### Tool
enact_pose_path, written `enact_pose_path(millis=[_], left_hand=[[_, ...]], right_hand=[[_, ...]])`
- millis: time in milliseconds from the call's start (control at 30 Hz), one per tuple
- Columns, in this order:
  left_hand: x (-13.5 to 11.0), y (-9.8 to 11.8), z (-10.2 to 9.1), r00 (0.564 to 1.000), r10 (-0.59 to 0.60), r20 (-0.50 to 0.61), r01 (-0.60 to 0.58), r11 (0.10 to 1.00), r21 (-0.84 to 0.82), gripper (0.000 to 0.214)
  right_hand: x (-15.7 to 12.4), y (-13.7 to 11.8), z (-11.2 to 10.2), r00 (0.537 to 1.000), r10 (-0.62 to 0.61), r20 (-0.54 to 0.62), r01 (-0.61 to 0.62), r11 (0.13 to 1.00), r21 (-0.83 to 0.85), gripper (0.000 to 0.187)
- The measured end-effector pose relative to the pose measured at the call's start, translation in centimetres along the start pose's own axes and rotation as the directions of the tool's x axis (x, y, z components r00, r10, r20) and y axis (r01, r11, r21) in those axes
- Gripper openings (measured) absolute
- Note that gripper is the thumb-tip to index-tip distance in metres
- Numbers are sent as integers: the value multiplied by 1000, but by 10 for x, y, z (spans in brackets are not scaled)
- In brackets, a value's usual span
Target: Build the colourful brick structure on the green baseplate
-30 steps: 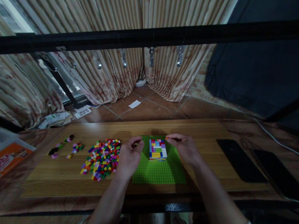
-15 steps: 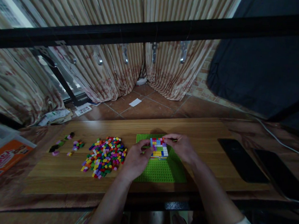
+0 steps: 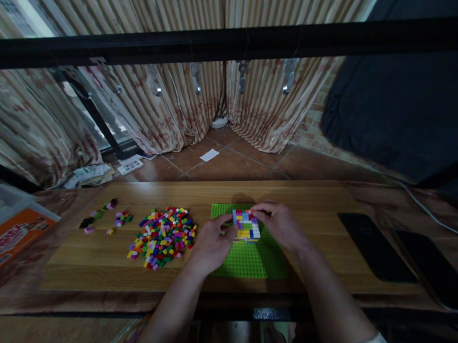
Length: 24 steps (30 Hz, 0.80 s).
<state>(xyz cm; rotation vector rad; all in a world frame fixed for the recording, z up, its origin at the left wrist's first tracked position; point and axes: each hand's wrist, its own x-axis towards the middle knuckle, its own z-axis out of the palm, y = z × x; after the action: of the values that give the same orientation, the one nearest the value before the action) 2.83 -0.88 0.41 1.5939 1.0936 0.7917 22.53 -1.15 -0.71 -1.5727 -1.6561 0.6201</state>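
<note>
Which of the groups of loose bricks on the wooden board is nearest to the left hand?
The large, many-coloured pile beside the left hand; the small clusters hold far fewer bricks and lie farther left.

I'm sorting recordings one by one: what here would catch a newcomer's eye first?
Probably the pile of bright bricks on the wooden board, left of the green baseplate. Next, the multicoloured brick block on that baseplate, with the left hand and right hand at either side. The orange-labelled box sits at the left edge.
</note>
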Motion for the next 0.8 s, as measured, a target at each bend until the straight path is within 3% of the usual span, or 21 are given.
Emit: enact_pose_path(millis=[367,533,667,800], left_hand=[[-1,0,0,1000,-23,17,23,1000,-20,28],[0,1,-4,1000,2,-14,0,995,95,29],[5,-3,-26,986,9,-164,36,963,268,28],[9,-11,-69,976,-14,-218,132,833,538,26]], right_hand=[[2,2,2,995,91,38,-93,994,59,17],[-3,11,-5,991,131,-7,-128,977,168,25],[-3,19,-16,965,189,-183,-142,960,243,31],[-4,22,-22,927,258,-274,-167,934,315,31]])
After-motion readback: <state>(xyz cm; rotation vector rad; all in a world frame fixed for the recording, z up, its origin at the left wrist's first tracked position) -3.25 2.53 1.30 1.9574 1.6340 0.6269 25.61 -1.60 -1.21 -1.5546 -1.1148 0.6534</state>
